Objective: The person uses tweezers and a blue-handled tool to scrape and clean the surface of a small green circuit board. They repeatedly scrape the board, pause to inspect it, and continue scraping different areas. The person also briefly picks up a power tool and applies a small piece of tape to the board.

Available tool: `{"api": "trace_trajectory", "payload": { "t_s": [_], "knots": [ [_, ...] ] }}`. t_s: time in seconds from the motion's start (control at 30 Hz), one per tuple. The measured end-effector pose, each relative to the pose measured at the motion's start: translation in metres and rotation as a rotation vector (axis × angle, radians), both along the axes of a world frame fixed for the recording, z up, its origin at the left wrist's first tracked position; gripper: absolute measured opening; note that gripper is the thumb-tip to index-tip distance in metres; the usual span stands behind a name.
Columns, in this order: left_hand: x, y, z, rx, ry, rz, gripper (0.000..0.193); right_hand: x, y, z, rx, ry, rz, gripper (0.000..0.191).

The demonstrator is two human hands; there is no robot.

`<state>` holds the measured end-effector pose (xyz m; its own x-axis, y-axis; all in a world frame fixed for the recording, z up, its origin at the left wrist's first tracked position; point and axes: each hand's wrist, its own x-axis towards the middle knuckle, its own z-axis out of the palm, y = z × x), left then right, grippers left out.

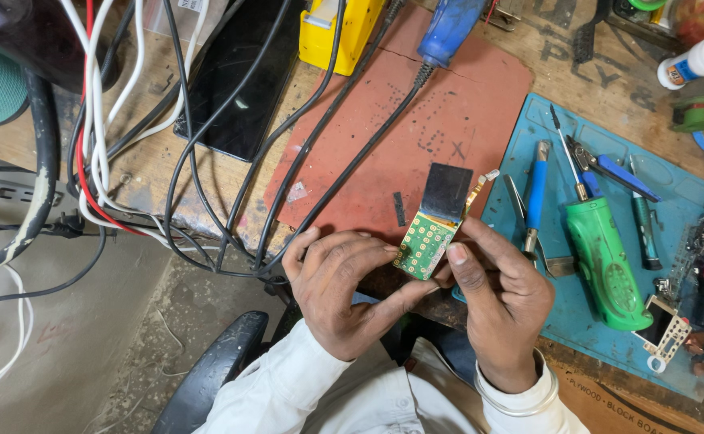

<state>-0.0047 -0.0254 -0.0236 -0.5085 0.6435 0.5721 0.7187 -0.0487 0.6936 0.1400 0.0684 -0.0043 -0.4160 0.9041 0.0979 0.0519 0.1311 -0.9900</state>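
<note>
Both hands pinch a small green circuit board (426,243) just above the near edge of the worktop (609,80). The left hand (337,289) has its fingers closed on the board's lower end, and the right hand (503,299) has its thumb and fingers closed along the side. A dark screen (446,193) stands up from the board's far end, over the red mat (416,120). This looks like inspection; any next move calls for a steady, light grip. A blue mat (673,193) with tools lies to the right.

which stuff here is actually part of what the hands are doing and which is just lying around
In use:
left hand
right hand
green circuit board held between both

Lying about:
green cordless tool
blue-handled screwdriver
yellow meter
black phone
cables
blue mat
</note>
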Motion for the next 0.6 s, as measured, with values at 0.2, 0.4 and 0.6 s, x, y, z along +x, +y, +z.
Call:
{"api": "trace_trajectory", "payload": {
  "t_s": [0.2, 0.4, 0.6],
  "knots": [
    [0.0000, -0.0002, 0.0005, 0.000, 0.003, 0.001, 0.051, 0.0001, 0.0003, -0.0008, 0.010, -0.007, -0.006, 0.033],
    [-0.0010, 0.0003, 0.0011, -0.003, 0.008, -0.002, 0.051, 0.0005, 0.0003, -0.0018, 0.010, -0.006, -0.004, 0.034],
    [-0.0013, 0.0000, 0.0021, 0.002, 0.007, 0.000, 0.051, 0.0000, 0.0004, -0.0014, 0.007, -0.010, -0.006, 0.034]
  ]
}}
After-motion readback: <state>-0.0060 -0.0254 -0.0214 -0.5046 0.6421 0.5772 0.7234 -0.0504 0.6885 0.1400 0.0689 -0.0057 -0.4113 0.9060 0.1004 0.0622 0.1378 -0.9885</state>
